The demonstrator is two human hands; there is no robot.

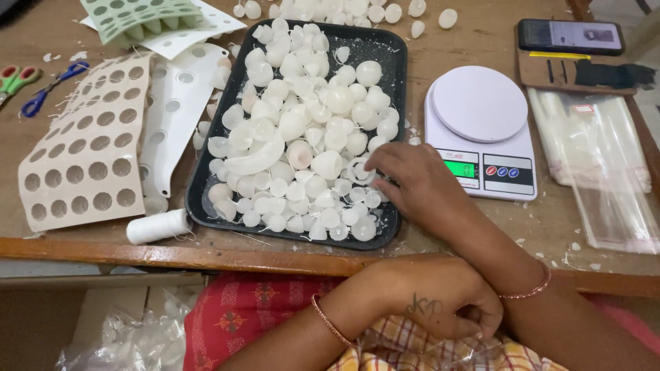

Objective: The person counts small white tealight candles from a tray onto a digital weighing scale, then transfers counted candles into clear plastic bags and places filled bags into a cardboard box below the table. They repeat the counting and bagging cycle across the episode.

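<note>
A seated person picks through a tray of small white shells at a cluttered worktable.

The right hand [416, 185] lies palm down on the black tray [395, 75], fingers bent into the heap of white shells [302, 137] at its near right corner; whether they have closed on one I cannot tell. The left hand [440, 302] rests low in the lap, curled loosely closed on what looks like a clear plastic bag [474, 347], probably kept there within easy reach. A digital scale [481, 130] sits just beside the tray, with clear bags [591, 165] stacked further right. Perforated moulds [86, 158] and a spool of white thread [158, 225] lie to the left.
</note>
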